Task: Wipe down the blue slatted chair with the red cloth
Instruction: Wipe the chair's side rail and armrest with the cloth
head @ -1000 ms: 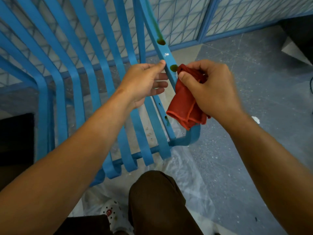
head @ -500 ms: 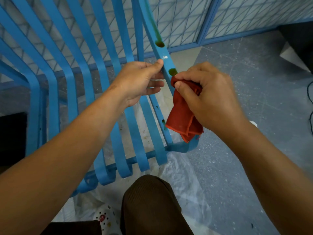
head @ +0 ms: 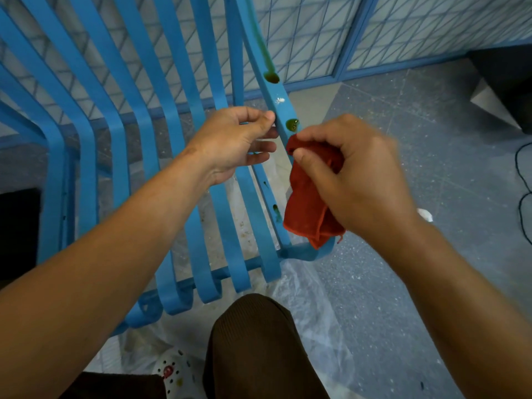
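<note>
Narrow gaps run between the blue slats [head: 172, 125] of the chair. Right of its outer rail [head: 283, 110] the floor [head: 417, 125] lies open; the raised knee [head: 253, 341] blocks the near edge.

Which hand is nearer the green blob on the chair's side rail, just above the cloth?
Right. The right hand, gripping the red cloth, sits just below the green blob. The left hand holds the blue rail from the opposite side, slightly farther away.
</note>
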`<state>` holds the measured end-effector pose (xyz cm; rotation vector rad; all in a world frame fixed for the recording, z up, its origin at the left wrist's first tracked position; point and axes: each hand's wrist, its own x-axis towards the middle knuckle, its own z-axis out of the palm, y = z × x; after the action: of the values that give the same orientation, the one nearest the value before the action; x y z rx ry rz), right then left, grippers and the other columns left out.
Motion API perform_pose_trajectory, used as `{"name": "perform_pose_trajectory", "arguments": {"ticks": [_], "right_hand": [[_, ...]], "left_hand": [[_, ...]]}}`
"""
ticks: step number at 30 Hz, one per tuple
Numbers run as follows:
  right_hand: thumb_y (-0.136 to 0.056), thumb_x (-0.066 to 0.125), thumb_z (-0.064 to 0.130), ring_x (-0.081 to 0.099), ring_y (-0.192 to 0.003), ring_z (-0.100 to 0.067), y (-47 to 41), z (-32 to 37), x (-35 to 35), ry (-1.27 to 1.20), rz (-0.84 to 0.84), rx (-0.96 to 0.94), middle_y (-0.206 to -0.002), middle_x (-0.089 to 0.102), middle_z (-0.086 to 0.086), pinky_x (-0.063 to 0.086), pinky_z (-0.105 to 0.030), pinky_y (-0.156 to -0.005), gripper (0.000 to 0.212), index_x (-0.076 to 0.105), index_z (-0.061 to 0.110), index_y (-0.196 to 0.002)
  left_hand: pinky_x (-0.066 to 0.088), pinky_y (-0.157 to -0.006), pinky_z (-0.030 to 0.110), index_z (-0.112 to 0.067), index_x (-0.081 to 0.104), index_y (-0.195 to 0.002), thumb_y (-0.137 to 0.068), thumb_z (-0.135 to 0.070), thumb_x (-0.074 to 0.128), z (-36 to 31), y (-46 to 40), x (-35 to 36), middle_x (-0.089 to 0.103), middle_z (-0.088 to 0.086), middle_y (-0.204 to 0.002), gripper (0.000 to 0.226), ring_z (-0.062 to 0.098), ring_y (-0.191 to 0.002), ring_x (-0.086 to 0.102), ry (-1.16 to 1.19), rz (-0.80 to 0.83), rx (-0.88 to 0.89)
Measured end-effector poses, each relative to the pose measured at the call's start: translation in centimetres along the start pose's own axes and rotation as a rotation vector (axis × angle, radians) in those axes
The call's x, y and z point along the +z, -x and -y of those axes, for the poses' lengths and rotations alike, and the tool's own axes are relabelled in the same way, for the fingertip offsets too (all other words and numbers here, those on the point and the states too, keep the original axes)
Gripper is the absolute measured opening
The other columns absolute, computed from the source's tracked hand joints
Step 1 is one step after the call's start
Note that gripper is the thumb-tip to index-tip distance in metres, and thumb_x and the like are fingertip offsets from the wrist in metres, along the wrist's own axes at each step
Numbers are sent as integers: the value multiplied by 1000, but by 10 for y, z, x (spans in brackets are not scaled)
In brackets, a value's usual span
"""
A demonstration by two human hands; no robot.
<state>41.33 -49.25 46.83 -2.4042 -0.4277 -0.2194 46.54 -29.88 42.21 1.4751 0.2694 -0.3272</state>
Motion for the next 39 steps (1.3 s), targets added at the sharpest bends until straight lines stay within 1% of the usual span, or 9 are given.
{"name": "perform_pose_trajectory", "arguments": {"ticks": [3,5,12,16,21,26,29,36,39], "right_hand": [[-92,70,33,61,-94,-12,-5,3,10,60,-19,-24,-106,64,3,54,-37,-80,23,74,25,-113],[-91,71,32,62,-91,-17,-19,3,16,49,-42,-19,-102,63,0,54,-43,-77,20,75,24,-109],[-89,69,35,63,-89,-14,-60,-2,30,16,-107,65,-98,66,1,52,-36,-80,14,74,24,-97],[-90,65,36,65,-86,-12,-75,-7,32,-19,-143,141,-90,71,6,54,-41,-80,16,73,22,-93],[-94,64,28,62,-79,-2,-45,0,14,-114,-234,158,-86,69,14,54,-31,-78,12,72,23,-101],[-95,65,39,66,-90,-17,-11,20,12,42,21,70,-102,70,3,57,-40,-78,28,69,22,-117],[-96,63,34,62,-95,-23,-13,22,20,178,78,50,-107,65,-1,55,-42,-81,32,63,19,-125],[-94,64,35,70,-61,-17,-38,18,24,62,54,142,-67,70,1,59,-39,-65,20,70,18,-88],[-91,68,37,68,-63,-18,-54,15,26,32,30,166,-66,69,0,57,-38,-64,23,72,17,-81]], "left_hand": [[58,-73,29,-20,68,-96,-99,-30,61,2,1,0,74,2,-94,12,15,-78,71,1,-3,3],[57,-71,28,-21,68,-96,-101,-33,58,2,1,-1,74,1,-92,16,14,-77,71,9,-10,2],[57,-71,31,-15,68,-107,-103,-59,31,-8,4,-5,74,3,-88,57,19,-77,72,85,-69,-81],[56,-77,36,-13,68,-108,-102,-61,33,-13,8,-5,75,5,-89,59,21,-78,72,54,-90,-66],[57,-74,34,-17,68,-108,-103,-60,32,-13,12,-8,75,4,-89,57,22,-81,73,-31,-86,-38],[55,-70,31,-18,68,-108,-102,-61,31,-11,15,-13,75,2,-88,57,23,-85,74,-57,-84,-20],[54,-70,31,-19,68,-110,-102,-62,31,-10,16,-15,76,2,-90,58,21,-85,74,-82,-80,-5],[54,-72,31,-17,68,-113,-102,-61,33,-11,14,-15,76,3,-93,57,22,-87,74,-95,-86,25],[55,-74,33,-16,67,-114,-103,-58,33,-11,14,-12,76,5,-93,55,25,-88,74,-82,-78,27]]}}
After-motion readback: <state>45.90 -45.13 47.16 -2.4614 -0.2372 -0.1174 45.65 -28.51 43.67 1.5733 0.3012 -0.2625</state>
